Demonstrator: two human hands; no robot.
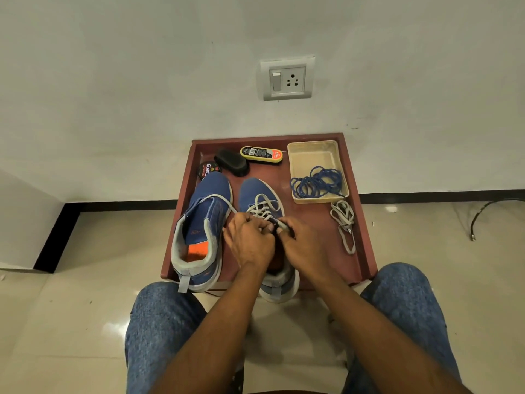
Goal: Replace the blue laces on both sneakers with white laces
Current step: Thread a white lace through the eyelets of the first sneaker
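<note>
White laces (262, 210) run criss-cross up the right sneaker (257, 194), which sits mid-table with its heel hanging over the near edge. My left hand (248, 241) and right hand (305, 245) both work at its top eyelets, fingers curled, each grip pinching a lace end; one end runs from my left hand across the left sneaker (203, 226). That shoe has no lacing, stands just beside the right one, and its heel also pokes past the near edge. Blue laces (318, 182) lie coiled in a clear tray (312, 153) at the far right corner, spilling over its left wall. A spare white lace (345, 223) lies along the right rim, below the tray. Red table (315, 223) has a raised lip. Polish tin (208, 169), black brush (231, 162) and yellow brush (261, 154) line the far edge. Bare patch between right sneaker and spare lace.
</note>
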